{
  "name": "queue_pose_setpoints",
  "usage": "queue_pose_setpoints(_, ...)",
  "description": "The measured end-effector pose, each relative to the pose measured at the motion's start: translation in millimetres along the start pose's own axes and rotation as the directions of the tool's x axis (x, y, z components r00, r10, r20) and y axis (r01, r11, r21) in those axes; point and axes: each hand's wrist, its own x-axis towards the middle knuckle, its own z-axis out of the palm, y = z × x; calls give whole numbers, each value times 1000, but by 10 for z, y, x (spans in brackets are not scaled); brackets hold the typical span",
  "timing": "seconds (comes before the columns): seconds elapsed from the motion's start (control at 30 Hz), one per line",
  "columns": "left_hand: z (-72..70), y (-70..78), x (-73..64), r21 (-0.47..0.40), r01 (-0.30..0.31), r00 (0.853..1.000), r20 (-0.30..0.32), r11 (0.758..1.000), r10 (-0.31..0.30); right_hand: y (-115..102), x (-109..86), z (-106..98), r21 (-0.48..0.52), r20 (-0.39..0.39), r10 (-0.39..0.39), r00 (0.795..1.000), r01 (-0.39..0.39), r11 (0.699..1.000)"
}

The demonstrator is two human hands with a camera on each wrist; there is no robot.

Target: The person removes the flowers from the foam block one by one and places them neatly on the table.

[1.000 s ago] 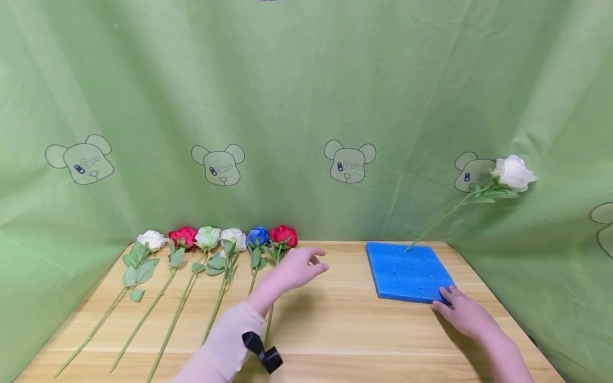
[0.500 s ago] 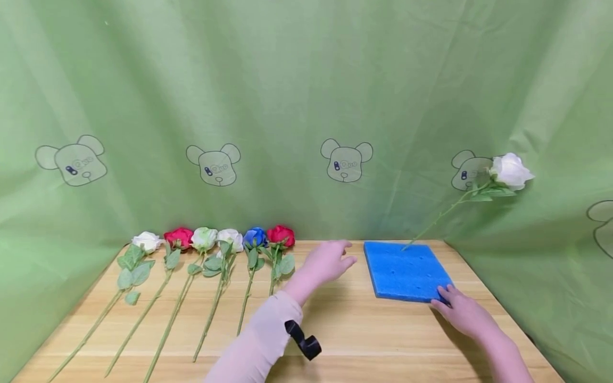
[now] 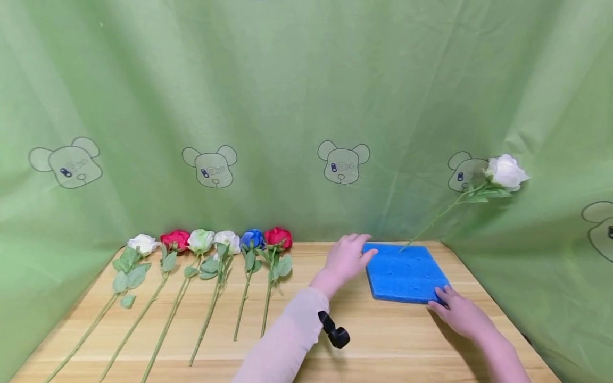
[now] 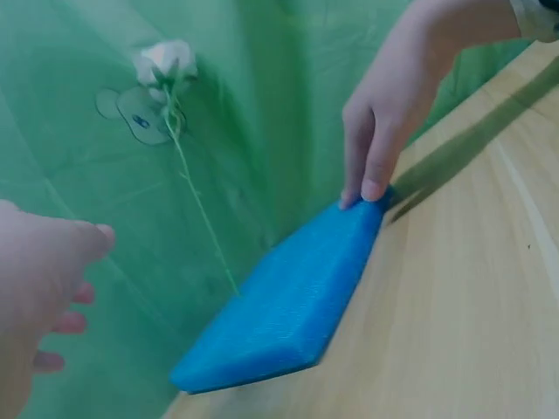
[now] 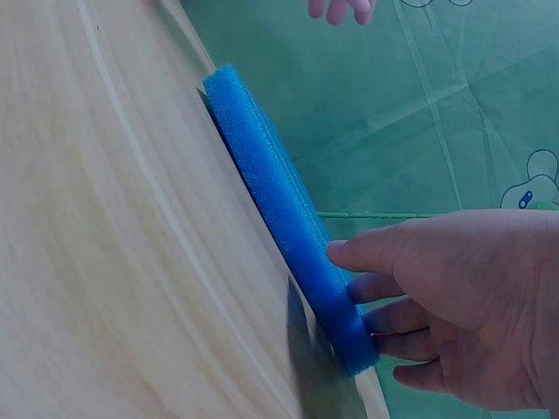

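A blue foam pad (image 3: 407, 274) lies on the right side of the wooden table. Stuck in its back part is a white rose (image 3: 507, 173), its stem leaning to the right; the left wrist view shows the same white rose (image 4: 166, 63). My left hand (image 3: 345, 260) is held beside the pad's back left corner with loosely spread fingers and nothing between them. At the front right corner my right hand (image 3: 462, 314) rests on the pad, its fingers fairly straight; in the right wrist view, thumb and fingers of the right hand (image 5: 454, 305) touch the pad's edge.
Several roses lie side by side on the left half of the table, among them a red rose (image 3: 278, 238), a blue rose (image 3: 252, 239) and a white rose (image 3: 142, 244), stems toward the front. Green curtain (image 3: 287, 80) closes off the back and sides.
My left hand has moved right, from beside the red rose over to the pad's back left corner. The right hand stays at the pad; the view has shifted slightly.
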Motion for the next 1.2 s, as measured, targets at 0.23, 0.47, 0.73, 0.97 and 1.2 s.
queue_pose_setpoints(0.23,238,56,193,34,-51,996,-77,998,54,19,-15,-53,-11,3,4,1000,-4,1000)
queue_pose_setpoints(0.47,426,106,421,45,-61,995,-79,997,65,53,23,-81,-17,-3,4,1000,-4,1000)
queue_pose_setpoints(0.73,647,192,531,-106,23,999,-42,994,-28,41,34,-47,-20,-12,-6,1000,6,1000)
queue_pose_setpoints(0.97,877,232,571,-321,97,995,8,942,-100,26,30,-15,-19,-14,0,1000,-1,1000)
queue_pose_setpoints(1.2,1089,236,626,-561,208,972,29,801,-232,4,16,19,-16,17,20,1000,-19,1000)
